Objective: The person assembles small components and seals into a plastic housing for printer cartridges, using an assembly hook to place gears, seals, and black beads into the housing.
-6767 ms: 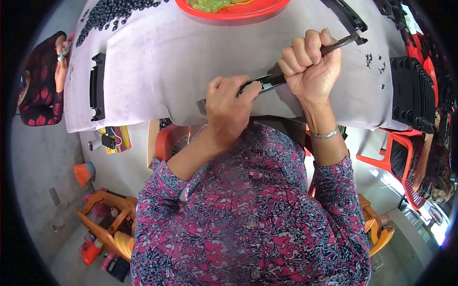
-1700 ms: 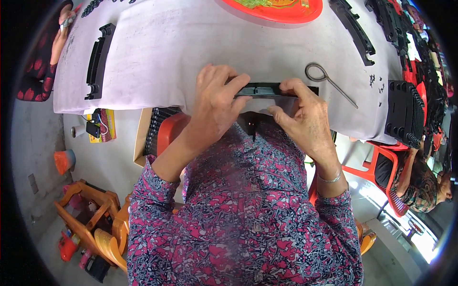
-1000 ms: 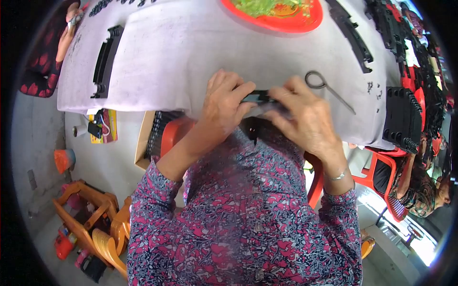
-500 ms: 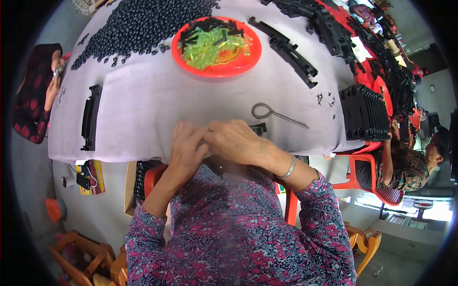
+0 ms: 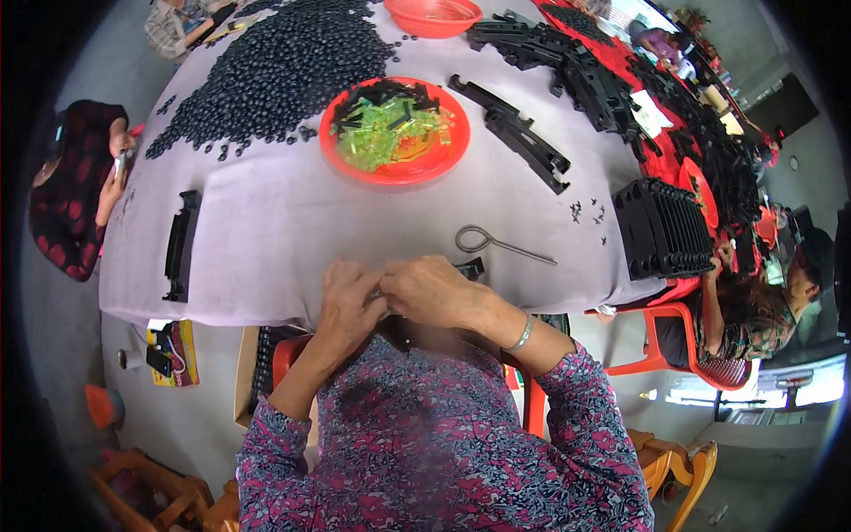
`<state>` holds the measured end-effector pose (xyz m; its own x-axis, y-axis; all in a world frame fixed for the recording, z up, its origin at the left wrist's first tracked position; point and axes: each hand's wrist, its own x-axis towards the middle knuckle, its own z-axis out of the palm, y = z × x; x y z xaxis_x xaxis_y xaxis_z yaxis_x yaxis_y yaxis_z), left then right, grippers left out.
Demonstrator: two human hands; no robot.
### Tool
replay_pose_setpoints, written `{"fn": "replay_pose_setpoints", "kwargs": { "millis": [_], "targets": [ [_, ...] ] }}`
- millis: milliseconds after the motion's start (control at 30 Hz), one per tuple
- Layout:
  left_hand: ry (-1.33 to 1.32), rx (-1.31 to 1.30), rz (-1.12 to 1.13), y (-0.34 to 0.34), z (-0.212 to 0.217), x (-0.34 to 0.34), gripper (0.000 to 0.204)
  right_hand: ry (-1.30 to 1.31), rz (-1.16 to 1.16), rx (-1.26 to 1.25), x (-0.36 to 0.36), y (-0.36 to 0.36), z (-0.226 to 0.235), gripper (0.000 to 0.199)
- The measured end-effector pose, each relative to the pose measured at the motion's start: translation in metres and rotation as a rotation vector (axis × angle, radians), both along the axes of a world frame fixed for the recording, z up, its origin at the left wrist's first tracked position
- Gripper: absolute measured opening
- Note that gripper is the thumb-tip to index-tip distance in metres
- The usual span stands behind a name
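My left hand (image 5: 347,300) and my right hand (image 5: 434,291) meet fingertip to fingertip at the table's near edge. The fingers of both are bent and closed. Past the back of the right hand sticks out the end of a black plastic rail (image 5: 472,268); most of it is covered by the hands. What the left fingertips pinch is hidden. A metal rod with a looped end (image 5: 510,246) lies just beyond the right hand. Farther off, a red plate (image 5: 399,177) holds yellow-green clear pieces (image 5: 377,142) and small black pieces.
Small black beads (image 5: 275,75) form a heap at the far left. Black rails lie left (image 5: 182,248) and far right (image 5: 523,142); a stack of black parts (image 5: 663,230) stands at the right edge. Other people sit left (image 5: 80,186) and right (image 5: 771,310). A red basin (image 5: 433,19) is at the back.
The view has shifted, so the table sits lower in the picture and the red basin shows at the back. My hands stay together, with only slight finger movement.
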<state>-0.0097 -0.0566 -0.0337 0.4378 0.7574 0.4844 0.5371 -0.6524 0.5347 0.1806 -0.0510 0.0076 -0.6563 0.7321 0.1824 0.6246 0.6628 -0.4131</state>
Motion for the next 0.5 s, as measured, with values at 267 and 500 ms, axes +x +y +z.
{"fn": "replay_pose_setpoints", "kwargs": {
  "millis": [267, 500],
  "targets": [
    [-0.024, -0.083, 0.214, 0.003, 0.022, -0.044, 0.033, 0.279, -0.228, -0.052, 0.017, -0.035, 0.041, 0.007],
    [-0.040, 0.070, 0.707, 0.015, 0.014, -0.129, 0.035, 0.432, -0.488, -0.109, 0.059, -0.038, -0.015, 0.005]
  ]
}}
